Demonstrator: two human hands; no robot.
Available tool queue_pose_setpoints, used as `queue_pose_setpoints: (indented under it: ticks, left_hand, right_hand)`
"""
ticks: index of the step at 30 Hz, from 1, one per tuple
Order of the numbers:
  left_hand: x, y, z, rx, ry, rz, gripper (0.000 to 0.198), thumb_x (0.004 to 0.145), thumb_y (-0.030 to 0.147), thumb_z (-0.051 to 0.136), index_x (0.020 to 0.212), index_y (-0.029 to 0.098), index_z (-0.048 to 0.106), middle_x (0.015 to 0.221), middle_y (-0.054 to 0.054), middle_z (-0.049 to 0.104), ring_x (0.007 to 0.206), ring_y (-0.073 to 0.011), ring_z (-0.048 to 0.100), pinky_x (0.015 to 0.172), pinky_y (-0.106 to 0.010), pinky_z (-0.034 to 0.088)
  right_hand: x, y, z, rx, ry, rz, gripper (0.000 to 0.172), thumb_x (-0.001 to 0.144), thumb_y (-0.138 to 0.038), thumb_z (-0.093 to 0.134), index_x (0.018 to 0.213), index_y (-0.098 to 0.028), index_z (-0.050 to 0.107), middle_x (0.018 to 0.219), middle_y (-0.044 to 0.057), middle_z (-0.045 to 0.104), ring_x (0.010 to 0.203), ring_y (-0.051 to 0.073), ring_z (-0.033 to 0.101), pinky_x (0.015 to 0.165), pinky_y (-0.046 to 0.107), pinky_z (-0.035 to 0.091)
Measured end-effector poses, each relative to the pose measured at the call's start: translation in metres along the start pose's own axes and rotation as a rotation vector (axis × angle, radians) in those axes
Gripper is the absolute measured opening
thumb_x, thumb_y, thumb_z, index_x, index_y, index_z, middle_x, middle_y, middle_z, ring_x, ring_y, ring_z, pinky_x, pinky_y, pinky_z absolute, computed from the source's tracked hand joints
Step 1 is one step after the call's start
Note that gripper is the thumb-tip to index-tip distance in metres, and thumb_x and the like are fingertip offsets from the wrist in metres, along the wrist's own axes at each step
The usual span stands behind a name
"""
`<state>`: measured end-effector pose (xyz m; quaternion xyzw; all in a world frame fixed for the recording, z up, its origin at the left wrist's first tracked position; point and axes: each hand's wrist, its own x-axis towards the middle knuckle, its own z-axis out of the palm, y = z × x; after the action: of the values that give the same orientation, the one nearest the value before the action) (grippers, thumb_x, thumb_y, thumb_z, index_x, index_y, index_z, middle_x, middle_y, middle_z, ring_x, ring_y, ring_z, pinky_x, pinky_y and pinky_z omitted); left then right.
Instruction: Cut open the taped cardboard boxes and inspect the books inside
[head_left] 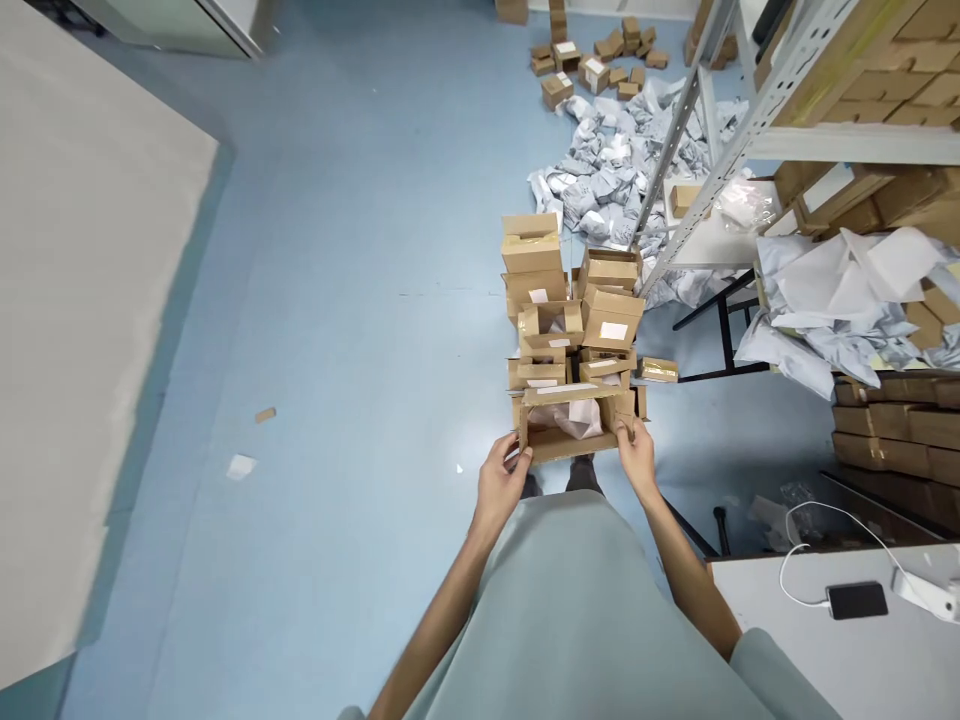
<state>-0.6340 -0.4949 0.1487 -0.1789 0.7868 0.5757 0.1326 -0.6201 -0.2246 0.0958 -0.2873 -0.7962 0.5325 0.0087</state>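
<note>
I hold an open cardboard box in front of me over the blue floor. My left hand grips its left side, fingers wrapped round the wall. My right hand grips its right side the same way. A pale plastic-wrapped item lies inside the box. Just beyond it a pile of small cardboard boxes stands on the floor, several with white labels.
A metal shelf rack with cartons and grey mailer bags stands at the right. More grey bags and small boxes lie on the floor further off. A white table with a phone and cable is at lower right.
</note>
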Motion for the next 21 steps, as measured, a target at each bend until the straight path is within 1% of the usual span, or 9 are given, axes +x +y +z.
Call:
queue_pose_setpoints:
  ticks: [2, 5, 10, 12, 14, 16, 17, 19, 21]
  left_hand:
    - [0.031, -0.002, -0.016, -0.011, -0.01, -0.03, 0.053, 0.094, 0.057, 0.076, 0.13, 0.019, 0.077, 0.142, -0.016, 0.076, 0.135, -0.0343, 0.075, 0.117, -0.052, 0.064]
    - [0.083, -0.008, -0.045, -0.035, -0.059, -0.059, 0.054, 0.094, 0.056, 0.077, 0.132, 0.019, 0.076, 0.141, -0.016, 0.078, 0.133, -0.0353, 0.076, 0.117, -0.052, 0.064]
    - [0.185, -0.02, -0.101, -0.075, -0.186, -0.077, 0.055, 0.096, 0.055, 0.076, 0.138, 0.02, 0.073, 0.144, -0.015, 0.076, 0.133, -0.0335, 0.077, 0.117, -0.051, 0.064]
    - [0.23, -0.021, -0.123, -0.078, -0.244, -0.056, 0.053, 0.096, 0.055, 0.076, 0.136, 0.02, 0.074, 0.143, -0.015, 0.075, 0.133, -0.0323, 0.077, 0.118, -0.05, 0.064]
    - [0.277, -0.021, -0.14, -0.081, -0.299, -0.02, 0.05, 0.096, 0.053, 0.075, 0.133, 0.02, 0.075, 0.142, -0.014, 0.075, 0.132, -0.031, 0.077, 0.117, -0.048, 0.065]
    - [0.323, -0.02, -0.15, -0.088, -0.344, 0.019, 0.047, 0.096, 0.05, 0.074, 0.133, 0.02, 0.075, 0.142, -0.014, 0.074, 0.13, -0.0297, 0.077, 0.115, -0.046, 0.066]
    - [0.346, -0.02, -0.151, -0.091, -0.364, 0.035, 0.047, 0.096, 0.047, 0.074, 0.134, 0.02, 0.075, 0.143, -0.014, 0.074, 0.129, -0.0296, 0.078, 0.115, -0.046, 0.066]
    - [0.39, -0.017, -0.146, -0.088, -0.413, 0.054, 0.047, 0.095, 0.041, 0.074, 0.137, 0.019, 0.075, 0.145, -0.015, 0.074, 0.127, -0.0295, 0.078, 0.113, -0.046, 0.066]
    - [0.43, -0.014, -0.132, -0.075, -0.44, 0.062, 0.045, 0.095, 0.035, 0.074, 0.137, 0.019, 0.075, 0.147, -0.016, 0.073, 0.125, -0.0288, 0.079, 0.114, -0.046, 0.066]
  right_hand:
    - [0.014, -0.014, 0.021, -0.043, 0.01, -0.006, 0.035, 0.099, -0.06, 0.053, 0.082, -0.029, 0.053, 0.086, 0.005, 0.067, 0.087, 0.027, 0.064, 0.087, 0.041, 0.052]
    - [0.028, -0.036, 0.059, -0.076, 0.033, -0.026, 0.034, 0.102, -0.058, 0.053, 0.083, -0.029, 0.053, 0.088, 0.005, 0.067, 0.087, 0.027, 0.063, 0.087, 0.04, 0.051]
    - [0.055, -0.08, 0.142, -0.131, 0.109, -0.051, 0.036, 0.106, -0.058, 0.053, 0.086, -0.028, 0.057, 0.093, 0.006, 0.068, 0.091, 0.027, 0.062, 0.089, 0.039, 0.051]
    - [0.073, -0.098, 0.177, -0.141, 0.145, -0.043, 0.039, 0.107, -0.06, 0.052, 0.086, -0.028, 0.057, 0.091, 0.005, 0.067, 0.09, 0.026, 0.061, 0.09, 0.039, 0.053]
    - [0.098, -0.113, 0.21, -0.143, 0.156, -0.04, 0.041, 0.108, -0.061, 0.051, 0.087, -0.027, 0.059, 0.09, 0.005, 0.067, 0.089, 0.026, 0.061, 0.09, 0.04, 0.054]
    - [0.13, -0.123, 0.24, -0.157, 0.144, -0.055, 0.043, 0.109, -0.063, 0.051, 0.09, -0.026, 0.061, 0.092, 0.007, 0.069, 0.091, 0.026, 0.061, 0.093, 0.04, 0.056]
    - [0.148, -0.125, 0.252, -0.163, 0.146, -0.059, 0.044, 0.109, -0.064, 0.05, 0.091, -0.026, 0.063, 0.095, 0.008, 0.071, 0.092, 0.026, 0.062, 0.094, 0.041, 0.057]
    - [0.187, -0.127, 0.274, -0.16, 0.163, -0.068, 0.046, 0.11, -0.064, 0.05, 0.097, -0.024, 0.067, 0.103, 0.01, 0.075, 0.099, 0.027, 0.066, 0.099, 0.042, 0.059]
    - [0.227, -0.124, 0.289, -0.162, 0.192, -0.069, 0.046, 0.111, -0.063, 0.049, 0.106, -0.023, 0.072, 0.112, 0.013, 0.079, 0.109, 0.03, 0.069, 0.107, 0.046, 0.059]
